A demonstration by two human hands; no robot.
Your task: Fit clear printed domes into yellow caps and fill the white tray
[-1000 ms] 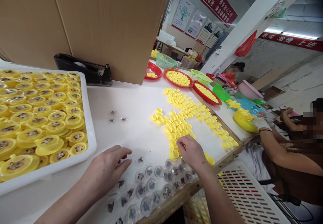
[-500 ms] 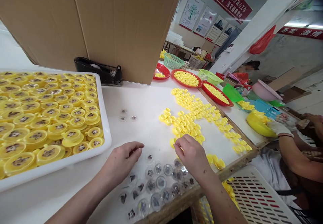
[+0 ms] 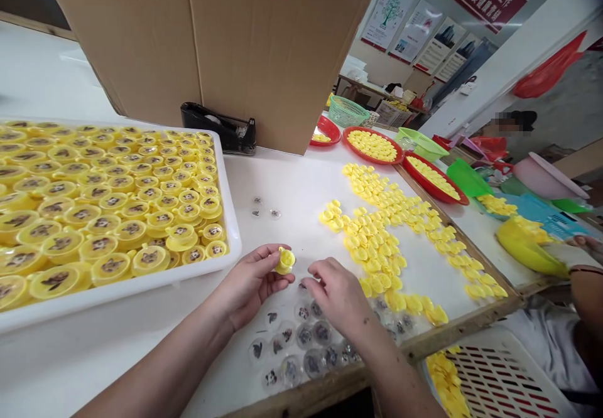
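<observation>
Between the thumb and fingers of my left hand [image 3: 257, 280] is a small yellow plastic cup-shaped piece [image 3: 285, 260], its hollow side showing. My right hand [image 3: 340, 294] is just to the right, over the table, with thumb and fingers bent together. Its fingertips are at a clear round disc with a small animal picture [image 3: 303, 285], which they partly cover; whether they grip it is hidden. Several more clear picture discs [image 3: 313, 363] lie below, between my forearms. Loose yellow pieces [image 3: 372, 248] spread over the table beyond my right hand.
At left, a white tray [image 3: 233, 242] holds rows of yellow pieces topped with animal pictures. Behind stand a black tape dispenser [image 3: 219, 130] and a large cardboard box [image 3: 264, 48]. Red plates [image 3: 400, 154] line the back right. A co-worker's gloved hand [image 3: 572, 255] is beside a yellow bowl [image 3: 527, 248].
My left hand now holds a yellow piece, where no held piece showed before. My right hand has moved from the yellow pieces toward the clear discs. The whole scene has shifted right in view.
</observation>
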